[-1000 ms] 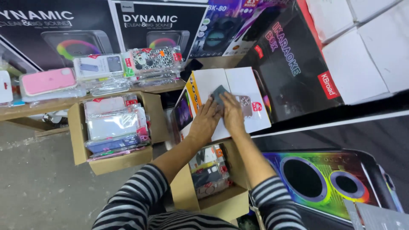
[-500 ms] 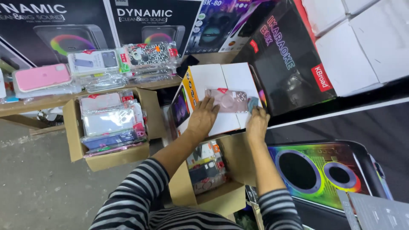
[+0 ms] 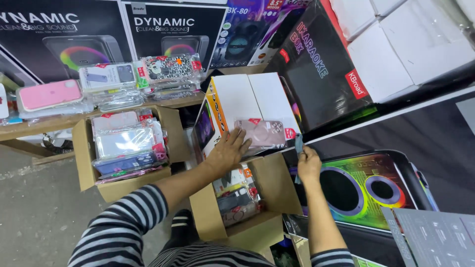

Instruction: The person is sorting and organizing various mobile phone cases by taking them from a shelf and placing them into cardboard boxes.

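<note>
A pale pink phone case in a clear packet point(image 3: 261, 132) lies on top of a white carton point(image 3: 250, 101). My left hand point(image 3: 228, 151) rests flat on the carton, fingers spread, touching the packet's left end. My right hand point(image 3: 308, 163) is off the carton's right edge, pinching a small grey-blue cloth point(image 3: 298, 144) that hangs upright between its fingers. Below both hands stands an open cardboard box point(image 3: 269, 185) with several packed phone cases inside.
A second cardboard box point(image 3: 83, 158) full of packed cases sits at left. More cases, one pink point(image 3: 48, 94), lie on a wooden shelf point(image 3: 59, 121). Large speaker cartons stand behind; a black one point(image 3: 316, 69) leans at right. A speaker with coloured rings point(image 3: 366, 190) lies at right.
My right hand has slid off the carton to the right and down, taking the cloth with it. The pink case now lies uncovered, and my left hand has flattened beside it.
</note>
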